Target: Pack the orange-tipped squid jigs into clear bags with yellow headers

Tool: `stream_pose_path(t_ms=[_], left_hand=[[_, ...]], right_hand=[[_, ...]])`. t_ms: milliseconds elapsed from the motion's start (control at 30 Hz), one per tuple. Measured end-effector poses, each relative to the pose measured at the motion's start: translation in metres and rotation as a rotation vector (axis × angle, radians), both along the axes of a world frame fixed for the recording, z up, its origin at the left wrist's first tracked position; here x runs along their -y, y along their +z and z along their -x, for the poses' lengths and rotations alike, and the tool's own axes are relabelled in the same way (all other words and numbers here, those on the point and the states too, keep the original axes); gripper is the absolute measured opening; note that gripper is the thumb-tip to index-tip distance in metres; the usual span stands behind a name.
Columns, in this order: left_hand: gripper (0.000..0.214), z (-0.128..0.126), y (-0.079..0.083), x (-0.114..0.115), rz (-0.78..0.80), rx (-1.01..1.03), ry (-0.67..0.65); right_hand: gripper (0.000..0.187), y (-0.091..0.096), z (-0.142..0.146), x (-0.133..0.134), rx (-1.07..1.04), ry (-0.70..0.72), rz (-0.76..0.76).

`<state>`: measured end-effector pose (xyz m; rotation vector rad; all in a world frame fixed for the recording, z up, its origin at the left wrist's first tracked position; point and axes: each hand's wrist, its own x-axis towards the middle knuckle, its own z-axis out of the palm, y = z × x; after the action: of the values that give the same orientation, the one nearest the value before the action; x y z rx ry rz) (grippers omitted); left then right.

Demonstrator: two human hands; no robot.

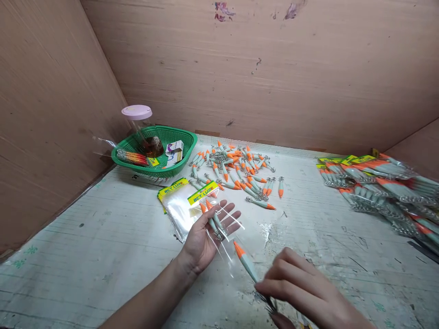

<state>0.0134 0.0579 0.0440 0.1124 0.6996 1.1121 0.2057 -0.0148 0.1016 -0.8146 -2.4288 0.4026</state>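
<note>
My left hand (202,242) lies palm up, its thumb pressing a clear plastic bag with a yellow BCT LURE header (203,192) against the fingers. Inside that bag are two orange-tipped, pale green squid jigs (213,218). Between the fingertips of my right hand (302,288), one more squid jig (246,261) is gripped by its hook end, orange tip pointing toward the bag's open mouth. Just beyond my left hand is a stack of flat packaging bags (174,201). A loose heap of squid jigs (236,167) lies farther back on the table.
At the back left, a green basket (188,137) holds a pink-lidded jar (137,113), a small carton (174,153) and a packet of red-and-yellow lures (132,157). Filled lure bags (380,183) are piled at the right. Wooden panels (257,68) enclose the table (103,256).
</note>
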Motion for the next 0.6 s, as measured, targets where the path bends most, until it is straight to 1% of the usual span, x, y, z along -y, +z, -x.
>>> stream_pose_path(t_ms=[100, 167, 200, 333, 400, 500, 600], left_hand=[[0.029, -0.002, 0.002, 0.003, -0.01, 0.024, -0.022], [0.03, -0.003, 0.003, 0.005, -0.006, 0.026, -0.041], [0.031, -0.004, 0.003, 0.006, -0.001, 0.024, -0.048], [0.033, -0.006, 0.004, 0.01, -0.005, 0.032, -0.074], [0.033, -0.008, 0.003, 0.012, -0.017, 0.051, -0.076], [0.033, -0.011, 0.002, 0.015, -0.011, 0.085, -0.076], [0.033, -0.013, -0.001, 0.018, -0.009, 0.118, -0.096]], right_hand=[[0.024, -0.015, 0.021, -0.009, 0.076, -0.118, -0.161], [0.025, -0.026, 0.028, -0.013, 0.074, -0.199, -0.269], [0.026, -0.03, 0.03, -0.015, 0.065, -0.229, -0.294], [0.026, -0.045, 0.025, -0.018, -0.006, -0.288, -0.289], [0.029, -0.049, 0.022, -0.017, -0.033, -0.309, -0.296], [0.033, -0.053, 0.024, -0.016, -0.063, -0.355, -0.319], [0.03, -0.054, 0.031, -0.014, -0.087, -0.388, -0.349]])
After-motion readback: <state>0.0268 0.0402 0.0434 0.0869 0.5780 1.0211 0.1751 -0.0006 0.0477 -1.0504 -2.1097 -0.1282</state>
